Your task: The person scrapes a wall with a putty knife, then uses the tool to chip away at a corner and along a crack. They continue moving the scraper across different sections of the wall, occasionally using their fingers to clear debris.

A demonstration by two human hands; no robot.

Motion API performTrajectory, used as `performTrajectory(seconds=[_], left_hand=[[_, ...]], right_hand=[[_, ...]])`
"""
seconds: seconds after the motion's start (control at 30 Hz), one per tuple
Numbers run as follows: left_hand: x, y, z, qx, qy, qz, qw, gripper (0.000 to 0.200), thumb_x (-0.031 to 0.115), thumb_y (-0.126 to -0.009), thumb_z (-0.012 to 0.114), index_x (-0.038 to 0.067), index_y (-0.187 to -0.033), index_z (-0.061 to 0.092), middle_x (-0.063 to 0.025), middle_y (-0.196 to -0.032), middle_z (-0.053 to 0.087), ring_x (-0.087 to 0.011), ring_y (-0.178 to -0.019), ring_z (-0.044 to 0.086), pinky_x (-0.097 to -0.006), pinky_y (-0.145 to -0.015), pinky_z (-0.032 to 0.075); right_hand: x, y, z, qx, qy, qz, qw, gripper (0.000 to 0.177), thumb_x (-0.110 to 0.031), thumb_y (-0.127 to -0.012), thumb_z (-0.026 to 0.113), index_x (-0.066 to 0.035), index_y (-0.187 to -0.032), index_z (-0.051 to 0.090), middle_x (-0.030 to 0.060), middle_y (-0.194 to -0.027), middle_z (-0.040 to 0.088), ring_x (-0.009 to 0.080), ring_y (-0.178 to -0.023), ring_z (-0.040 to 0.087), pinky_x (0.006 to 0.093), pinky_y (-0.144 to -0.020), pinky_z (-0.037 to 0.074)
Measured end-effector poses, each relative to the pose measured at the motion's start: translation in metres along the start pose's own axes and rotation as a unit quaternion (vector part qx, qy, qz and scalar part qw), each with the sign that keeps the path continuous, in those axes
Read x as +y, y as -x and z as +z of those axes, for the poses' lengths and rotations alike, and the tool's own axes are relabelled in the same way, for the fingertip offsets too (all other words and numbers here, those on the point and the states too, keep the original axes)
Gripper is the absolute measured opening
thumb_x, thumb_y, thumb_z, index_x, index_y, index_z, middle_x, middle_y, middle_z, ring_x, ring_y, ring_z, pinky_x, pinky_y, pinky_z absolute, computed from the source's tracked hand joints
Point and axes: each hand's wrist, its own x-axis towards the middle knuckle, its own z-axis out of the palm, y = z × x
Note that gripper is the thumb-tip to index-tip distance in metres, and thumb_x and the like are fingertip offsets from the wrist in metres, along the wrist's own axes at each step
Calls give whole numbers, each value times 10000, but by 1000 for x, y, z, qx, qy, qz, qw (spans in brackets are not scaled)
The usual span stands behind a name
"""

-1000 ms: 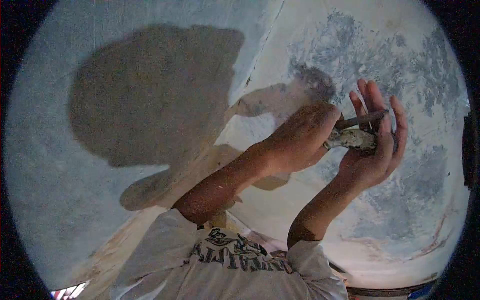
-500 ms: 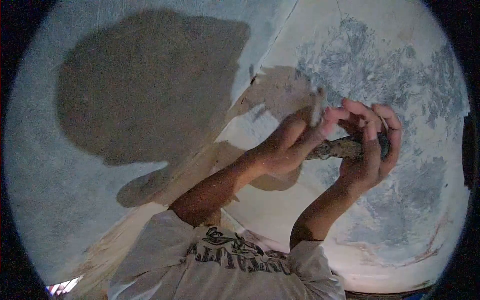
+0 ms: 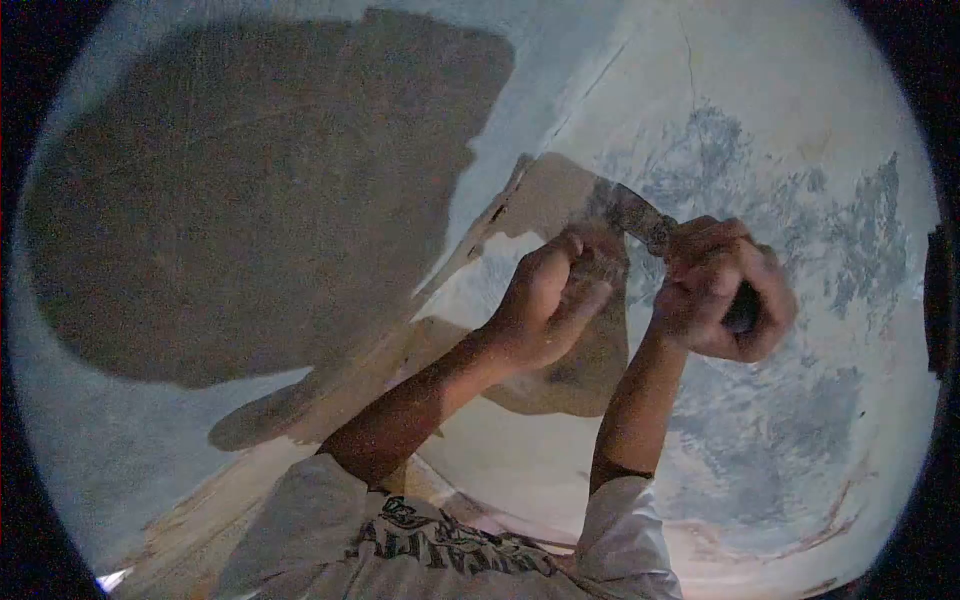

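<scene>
One printed marking is in view — a line of dark block lettering across the chest of the light shirt (image 3: 300,530), at the lower edge of the view. It stands upside down, creased and partly cut off; the single letters cannot be read with certainty. The scraper (image 3: 632,212) and the wall (image 3: 250,420) carry no readable text, number or sign.

Your right hand (image 3: 722,290) gripped a putty knife (image 3: 640,222) by its handle, the blade laid against the patchy plastered wall (image 3: 790,120), while your left hand (image 3: 548,300) curled into a fist just left of it.
</scene>
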Motion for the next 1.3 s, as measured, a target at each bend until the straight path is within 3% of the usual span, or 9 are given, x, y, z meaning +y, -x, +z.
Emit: performTrajectory(seconds=[0.13, 0.27, 0.43, 0.53, 0.83, 0.93, 1.07, 1.2, 1.3], left_hand=[[-17, -18, 25, 74, -45, 57, 995, 316, 27, -930, 494, -21, -1241, 518, -226, -1206, 535, -437, -1100, 565, -474, -951, 439], [-38, -10, 37, 65, -258, 175, 948, 528, -28, -831, 569, 3, -1350, 477, -254, -1475, 325, -510, -1188, 486, -495, -981, 442], [-50, 8, 37, 72, -211, 67, 972, 658, -72, -786, 568, 19, -1416, 407, -268, -1543, 201, -495, -1217, 475, -478, -972, 456], [-46, 4, 34, 37, -193, 82, 977, 766, -88, -769, 554, 21, -1480, 292, -276, -1548, 176, -470, -1201, 500, -454, -946, 474], [-44, 0, 24, 19, -172, 98, 980, 849, -97, -731, 480, 8, -1518, 179, -256, -1549, 197, -433, -1095, 579, -431, -863, 515], [-49, 0, 25, 26, -198, 77, 977, 851, -72, -728, 501, 5, -1516, 187, -261, -1535, 228, -433, -1040, 602, -438, -824, 528], [-46, -1, 22, 11, -226, 69, 972, 851, -42, -724, 528, 9, -1511, 207, -268, -1515, 263, -437, -989, 619, -461, -800, 534], [-54, 5, 24, -43, -259, -23, 965, 837, -29, -737, 538, 22, -1509, 218, -266, -1504, 284, -431, -999, 617, -479, -813, 532], [-36, -5, 20, -2, -234, 12, 972, 819, -21, -750, 542, 26, -1506, 231, -260, -1492, 314, -421, -1058, 603, -473, -844, 533]], right_hand=[[1, 10, -7, -95, -33, 13, 995, 202, -97, -908, 654, 33, -989, 523, 91, -561, 492, 158, -423, 447, 310, -378, 418], [4, 28, 1, 29, -206, 198, 958, 199, -136, -901, 580, -51, -769, 458, 48, -615, 458, 137, -478, 409, 288, -418, 366], [10, 29, -22, 44, -334, 306, 891, 203, -156, -807, 699, -108, -790, 503, 66, -747, 545, 204, -635, 510, 382, -538, 442], [21, 23, -10, 33, -367, 268, 890, 196, -183, -876, 523, -99, -735, 416, 43, -565, 401, 137, -451, 341, 297, -416, 318], [10, 23, 5, -11, -317, 243, 917, 169, -161, -872, 506, -131, -727, 427, 39, -549, 409, 146, -426, 332, 333, -418, 325], [12, 29, 15, 117, -206, 296, 925, 208, -140, -879, 508, -134, -696, 410, 35, -536, 399, 139, -429, 328, 337, -426, 324], [17, 15, -1, -59, -251, 287, 923, 210, -113, -886, 499, -133, -698, 407, 30, -535, 399, 129, -448, 335, 323, -433, 306], [10, 22, 16, 83, -249, 322, 910, 202, -106, -888, 503, -138, -709, 414, 32, -548, 416, 130, -464, 346, 297, -444, 296], [16, 12, 8, 9, -274, 287, 918, 205, -121, -884, 512, -166, -703, 427, 25, -555, 434, 128, -456, 341, 275, -464, 307]])
